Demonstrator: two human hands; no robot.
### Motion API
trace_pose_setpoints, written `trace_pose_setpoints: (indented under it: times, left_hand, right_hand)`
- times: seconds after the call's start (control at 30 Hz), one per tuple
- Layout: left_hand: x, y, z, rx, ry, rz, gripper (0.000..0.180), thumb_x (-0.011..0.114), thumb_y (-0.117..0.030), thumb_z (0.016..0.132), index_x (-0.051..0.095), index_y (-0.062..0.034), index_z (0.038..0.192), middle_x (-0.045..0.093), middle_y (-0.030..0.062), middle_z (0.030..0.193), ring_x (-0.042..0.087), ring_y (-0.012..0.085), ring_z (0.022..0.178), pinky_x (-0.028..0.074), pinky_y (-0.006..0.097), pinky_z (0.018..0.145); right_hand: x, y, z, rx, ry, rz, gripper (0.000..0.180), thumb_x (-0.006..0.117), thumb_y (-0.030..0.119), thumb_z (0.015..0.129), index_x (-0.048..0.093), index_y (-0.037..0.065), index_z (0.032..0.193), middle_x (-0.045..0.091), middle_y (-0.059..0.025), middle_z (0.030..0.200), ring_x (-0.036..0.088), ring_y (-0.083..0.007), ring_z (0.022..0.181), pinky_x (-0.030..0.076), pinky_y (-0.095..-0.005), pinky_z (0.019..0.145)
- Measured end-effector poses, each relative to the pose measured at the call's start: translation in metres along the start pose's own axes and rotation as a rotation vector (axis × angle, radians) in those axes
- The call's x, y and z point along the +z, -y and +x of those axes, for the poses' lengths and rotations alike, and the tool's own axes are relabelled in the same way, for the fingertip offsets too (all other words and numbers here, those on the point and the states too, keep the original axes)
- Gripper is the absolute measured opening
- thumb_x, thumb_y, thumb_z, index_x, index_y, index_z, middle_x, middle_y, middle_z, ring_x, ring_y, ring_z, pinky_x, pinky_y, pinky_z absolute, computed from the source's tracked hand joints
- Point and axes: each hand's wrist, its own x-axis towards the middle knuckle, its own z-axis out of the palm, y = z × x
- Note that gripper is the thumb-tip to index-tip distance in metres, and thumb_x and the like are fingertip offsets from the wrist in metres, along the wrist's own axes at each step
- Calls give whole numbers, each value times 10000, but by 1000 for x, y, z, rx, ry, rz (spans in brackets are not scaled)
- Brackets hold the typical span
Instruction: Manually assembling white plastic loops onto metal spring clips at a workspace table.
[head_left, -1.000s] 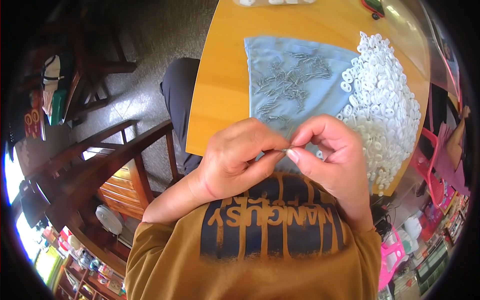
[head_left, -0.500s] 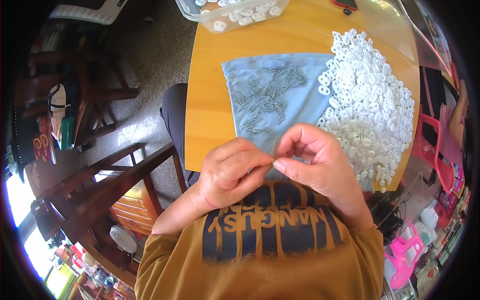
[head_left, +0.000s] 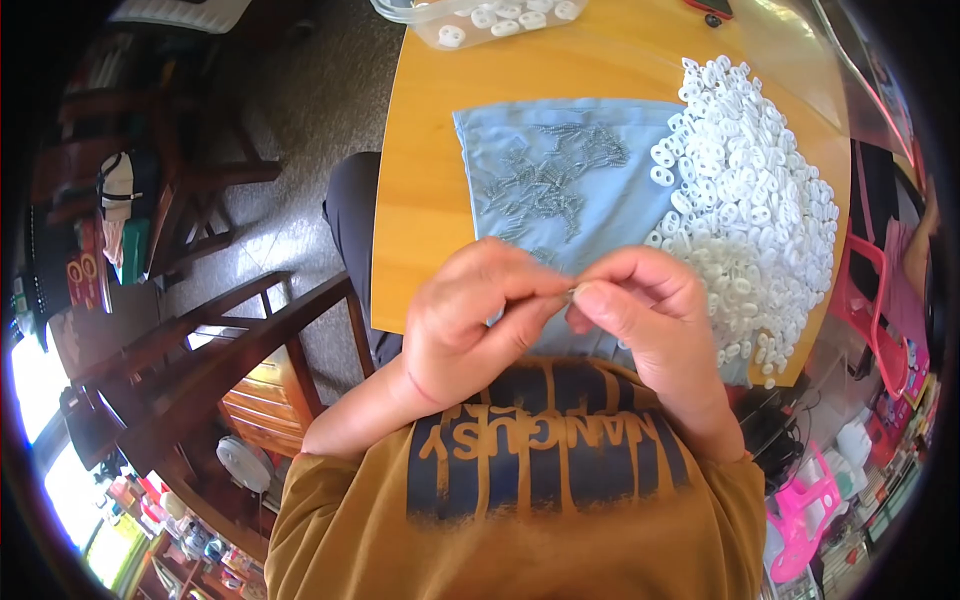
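Note:
My left hand (head_left: 480, 305) and my right hand (head_left: 650, 305) meet fingertip to fingertip over the near edge of the blue cloth (head_left: 640, 150). Both pinch a tiny grey-green piece (head_left: 571, 295), mostly covered by the fingers; it looks like one of the thin metal springs. Several such springs (head_left: 545, 185) lie scattered on the cloth just beyond my hands. To the right is a large heap of small white oval plastic pieces (head_left: 760, 190), each with two holes, partly on the cloth.
A clear plastic tub (head_left: 480, 28) with larger white pieces stands at the far edge of the wooden table (head_left: 420, 190). A phone (head_left: 710, 9) lies at the far right. Beside the table are a wooden chair (head_left: 265, 345) on the left and a pink plastic chair (head_left: 880, 300) on the right.
Both hands have shifted slightly right, still together. The thin piece that stood upright between my fingertips is now mostly hidden. The table appears a little further right as the view moved.

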Motion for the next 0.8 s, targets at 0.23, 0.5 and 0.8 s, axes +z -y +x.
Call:
trace_pose_setpoints:
  times: [0.23, 0.5, 0.8]
  left_hand:
    - [0, -5, 1, -352, -15, -590, 188, 570, 52, 854, 601, 28, 1038, 550, 63, 937, 577, 88, 714, 468, 187, 615]
    - [2, -5, 2, -309, 13, -502, 209, 577, 55, 847, 598, 27, 1053, 557, 58, 935, 577, 85, 719, 468, 187, 612]
    - [2, -8, 1, -427, -34, -654, 130, 589, 5, 859, 594, 6, 988, 580, 29, 873, 540, 42, 682, 436, 163, 581]
  right_hand:
    - [5, 2, 2, -111, 22, 85, 82, 577, 28, 882, 573, -20, 948, 609, -54, 868, 558, -95, 826, 452, -230, 738]
    - [7, -1, 2, -148, 33, 56, 85, 556, 25, 893, 557, -24, 963, 600, -52, 889, 543, -82, 829, 439, -223, 743]
    - [7, -2, 0, -198, 20, -60, 92, 565, 19, 884, 560, -35, 959, 599, -56, 897, 546, -86, 845, 442, -225, 758]
